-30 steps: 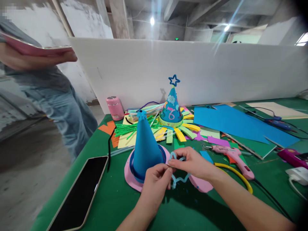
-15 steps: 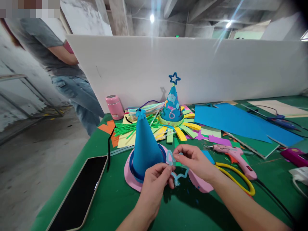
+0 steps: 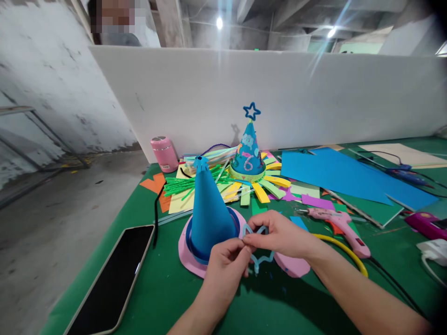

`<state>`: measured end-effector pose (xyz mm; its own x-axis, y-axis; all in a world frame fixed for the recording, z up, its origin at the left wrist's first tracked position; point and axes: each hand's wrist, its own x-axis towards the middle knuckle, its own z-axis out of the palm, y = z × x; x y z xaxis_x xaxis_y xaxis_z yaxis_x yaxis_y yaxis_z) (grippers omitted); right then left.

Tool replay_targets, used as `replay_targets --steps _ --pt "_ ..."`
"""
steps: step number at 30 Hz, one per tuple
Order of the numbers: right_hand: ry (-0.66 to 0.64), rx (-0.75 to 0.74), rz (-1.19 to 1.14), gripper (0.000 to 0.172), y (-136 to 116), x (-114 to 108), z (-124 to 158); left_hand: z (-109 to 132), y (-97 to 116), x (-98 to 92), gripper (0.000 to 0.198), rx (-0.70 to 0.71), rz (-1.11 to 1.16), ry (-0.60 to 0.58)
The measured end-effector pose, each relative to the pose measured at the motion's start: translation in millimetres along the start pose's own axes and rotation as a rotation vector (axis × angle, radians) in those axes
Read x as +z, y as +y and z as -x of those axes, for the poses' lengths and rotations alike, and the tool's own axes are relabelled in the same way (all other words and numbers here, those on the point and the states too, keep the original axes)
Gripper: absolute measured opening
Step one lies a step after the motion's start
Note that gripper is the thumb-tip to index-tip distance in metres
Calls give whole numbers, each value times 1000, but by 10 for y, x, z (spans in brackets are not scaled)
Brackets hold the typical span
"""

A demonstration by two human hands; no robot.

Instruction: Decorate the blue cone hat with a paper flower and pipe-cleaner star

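Between both hands is a light blue pipe cleaner bent into zigzag points. My left hand pinches it from the left, fingertips closed. From the right my right hand pinches it too, its fingertips touching those of the left. Just behind my left hand a blue paper cone stands upright on a pink brim, its top cut into small tabs. Beneath my right hand lies a pink paper piece. Farther back stands a decorated blue hat with a star on top.
A phone lies at the left edge of the green table. Green pipe cleaners and a pink tumbler are behind. To the right are a pink glue gun, yellow-handled scissors and blue sheets. A white board stands behind.
My right hand has moved slightly left and down, meeting my left fingertips, and the pipe cleaner now looks more like a closed star. The person at the left has moved behind the board.
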<state>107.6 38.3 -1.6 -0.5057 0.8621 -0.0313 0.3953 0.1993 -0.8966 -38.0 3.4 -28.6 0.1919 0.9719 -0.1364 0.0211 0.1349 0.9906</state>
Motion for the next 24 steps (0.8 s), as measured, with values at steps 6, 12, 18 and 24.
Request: replay_targets --steps 6,12,18,24 --pt "-39 -50 225 17 -91 -63 -12 11 -11 12 25 -30 -24 10" --pt "87 16 72 16 -49 -21 7 -14 -57 20 21 -83 204 28" --pt "260 -22 -195 10 50 38 40 -21 -54 18 17 -126 286 48" --pt "64 22 -125 10 -3 10 30 -22 -76 -2 18 -106 242 21"
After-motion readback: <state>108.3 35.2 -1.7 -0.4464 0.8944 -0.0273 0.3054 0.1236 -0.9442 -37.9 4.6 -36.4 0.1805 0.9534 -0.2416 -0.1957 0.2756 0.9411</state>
